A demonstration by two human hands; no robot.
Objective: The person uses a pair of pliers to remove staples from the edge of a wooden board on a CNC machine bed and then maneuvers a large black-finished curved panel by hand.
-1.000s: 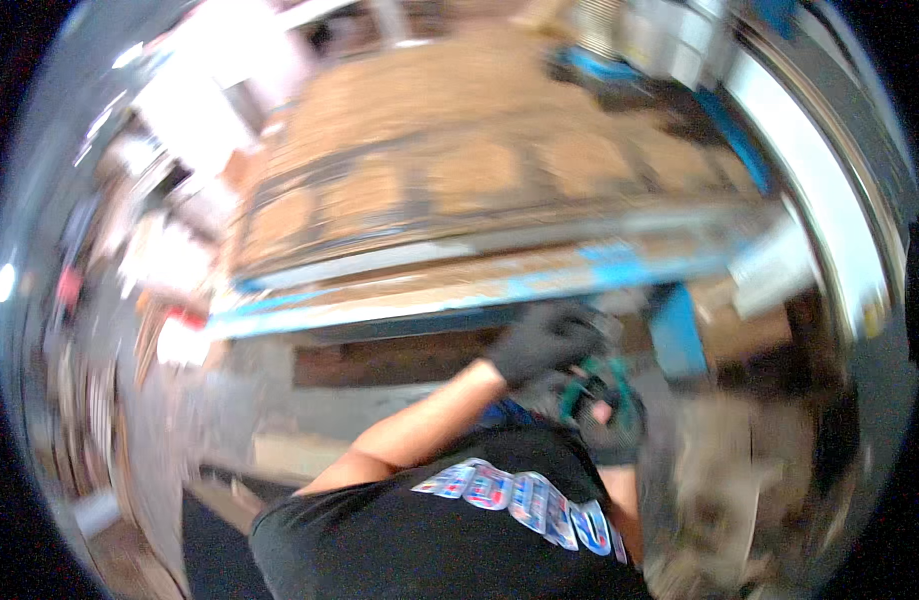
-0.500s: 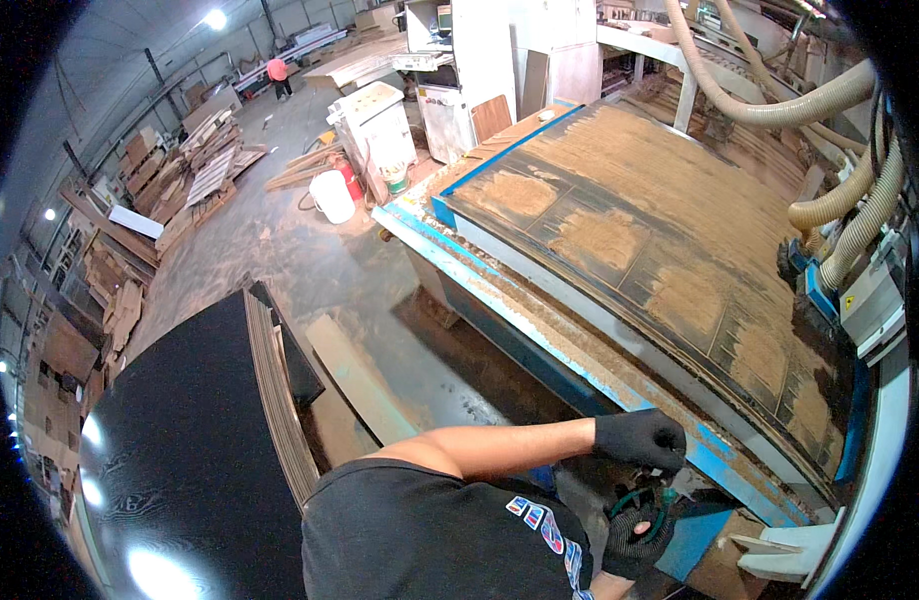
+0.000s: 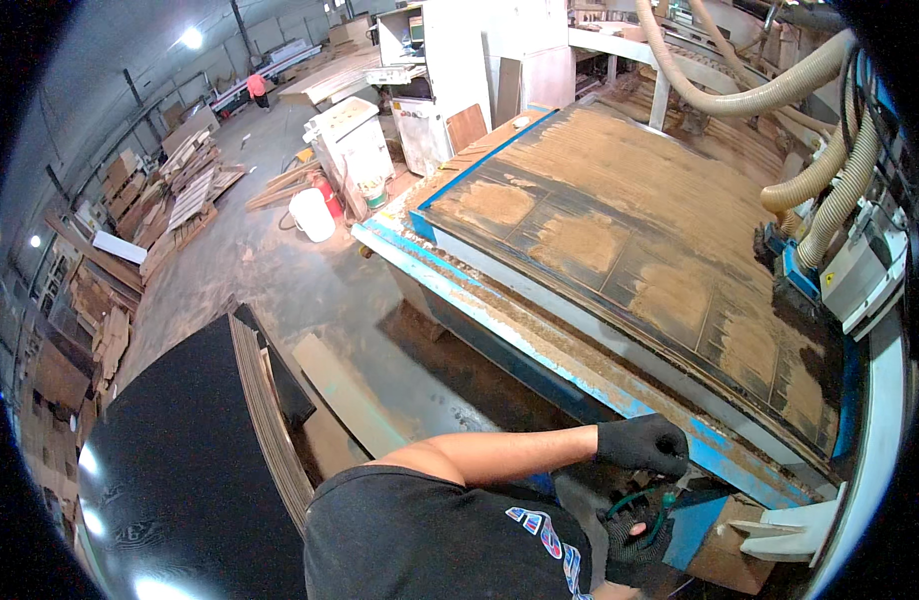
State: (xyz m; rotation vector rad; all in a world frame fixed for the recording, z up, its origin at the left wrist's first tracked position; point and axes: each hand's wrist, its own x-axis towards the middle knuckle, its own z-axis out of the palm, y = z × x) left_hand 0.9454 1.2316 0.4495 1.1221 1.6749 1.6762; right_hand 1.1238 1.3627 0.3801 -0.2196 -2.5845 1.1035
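My left hand [image 3: 642,445], in a black glove, is closed in a fist beside the near edge of the large machine bed [image 3: 580,375]. What it grips, if anything, is hidden. Just below it my right hand [image 3: 635,545], also in a dark glove with a bare fingertip showing, is curled at a thin green hose [image 3: 630,500]. A small green fitting [image 3: 670,497] with a pale end is on the hose, under the left fist. The dusty panel [image 3: 620,240] on the bed carries thick tan sawdust and straight cut lines.
A stack of black glossy sheets [image 3: 190,440] stands at my left. Ribbed dust hoses [image 3: 845,190] and a machine head [image 3: 865,270] are over the bed's right end. A white bucket [image 3: 312,216] and control cabinets [image 3: 425,130] stand beyond. Another person [image 3: 257,88] is far off.
The view has shifted slightly, so the bed and background sit a little further left. Both hands stay close together near the bed's edge; the left fist remains closed.
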